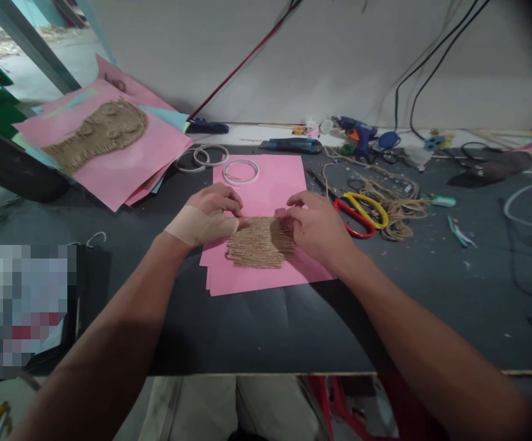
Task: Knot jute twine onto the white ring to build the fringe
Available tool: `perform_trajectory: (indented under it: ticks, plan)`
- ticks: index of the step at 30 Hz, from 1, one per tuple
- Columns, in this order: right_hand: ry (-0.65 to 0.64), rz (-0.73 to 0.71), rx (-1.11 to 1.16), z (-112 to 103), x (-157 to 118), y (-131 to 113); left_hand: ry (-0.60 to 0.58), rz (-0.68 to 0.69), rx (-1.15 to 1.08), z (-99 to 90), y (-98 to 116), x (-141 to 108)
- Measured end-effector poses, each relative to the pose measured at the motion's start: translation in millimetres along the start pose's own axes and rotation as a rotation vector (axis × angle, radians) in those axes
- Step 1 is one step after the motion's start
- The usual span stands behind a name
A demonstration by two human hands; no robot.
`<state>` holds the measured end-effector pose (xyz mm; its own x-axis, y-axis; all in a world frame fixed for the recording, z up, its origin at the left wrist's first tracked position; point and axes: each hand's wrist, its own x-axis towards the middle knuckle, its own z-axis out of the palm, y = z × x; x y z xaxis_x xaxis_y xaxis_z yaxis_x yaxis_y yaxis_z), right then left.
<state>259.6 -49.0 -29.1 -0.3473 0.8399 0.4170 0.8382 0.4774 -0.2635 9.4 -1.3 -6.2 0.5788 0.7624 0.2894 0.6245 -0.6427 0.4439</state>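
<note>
A patch of brown jute twine (262, 244), laid in close side-by-side rows, lies on pink paper (251, 280). My left hand (210, 214), with a beige wrap round its wrist and thumb base, is at the patch's upper left corner, its thumb and curled fingers closed on the twine at the top edge. At the upper right corner my right hand (318, 229) pinches the twine's top edge between thumb and fingers. The fingertips partly hide the strand there. Just beyond the right hand lie scissors (362, 214) with one red and one yellow handle.
Tape rings (240, 172) lie behind the hands. Loose twine (398, 208) is tangled at the right. A blue glue gun (362, 136) and a utility knife (291, 145) lie along the wall. Pink sheets bearing a twine shape (104, 131) are stacked back left.
</note>
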Motion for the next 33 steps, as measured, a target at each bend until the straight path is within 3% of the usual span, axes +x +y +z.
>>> perform_trajectory:
  ticks: [5, 8, 14, 19, 23, 33]
  plan:
    - [0.01, 0.015, 0.028, -0.8, 0.8, 0.6, 0.371, -0.063, 0.041, 15.6, -14.0, 5.5]
    - [0.01, 0.023, 0.033, 1.2, 1.6, 2.6, 0.446, -0.044, 0.032, 22.9, -21.8, 9.1]
    - [0.005, 0.024, 0.047, 5.6, 3.0, 4.0, 0.41, -0.086, -0.014, 24.2, -25.7, 11.0]
    - [0.019, 0.022, 0.069, 6.5, 2.7, 4.8, 0.385, -0.135, 0.085, 27.3, -33.3, 14.9]
    - [0.025, 0.017, 0.089, 6.3, 2.9, 4.8, 0.29, -0.181, 0.117, 28.8, -38.4, 18.5]
    - [0.019, 0.029, 0.12, 5.0, 2.4, 4.1, 0.196, -0.178, 0.202, 23.8, -37.8, 26.7]
